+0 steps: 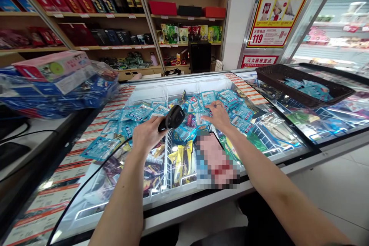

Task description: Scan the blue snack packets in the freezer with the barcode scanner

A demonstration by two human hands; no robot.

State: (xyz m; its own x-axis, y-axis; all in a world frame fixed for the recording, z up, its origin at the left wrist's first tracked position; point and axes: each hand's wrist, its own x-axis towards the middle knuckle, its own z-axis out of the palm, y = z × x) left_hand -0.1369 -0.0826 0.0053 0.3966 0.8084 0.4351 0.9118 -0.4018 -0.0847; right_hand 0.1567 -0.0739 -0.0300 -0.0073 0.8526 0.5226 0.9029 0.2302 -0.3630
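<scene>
Left hand (pixel 148 133) clamped round the black scanner (pixel 174 117), its head above the glass near the middle; right hand (pixel 220 115) just right of it, thumb and fingers apart at the blue packets (pixel 138 113), can't tell if it grips 1. Packets lie loose in a wide spread on the glass top of the freezer (pixel 196 211), left of the scanner, beyond it and round to the right of the right hand. More packets sit in the brown basket (pixel 284 88) at far right, well apart from the hands. Progress: looks partway at most, basket holds some, many more out on the glass; can't tell which are scanned, no mark shows it. Blurred-out pink item (pixel 216 157) on the near side, between the forearms.
</scene>
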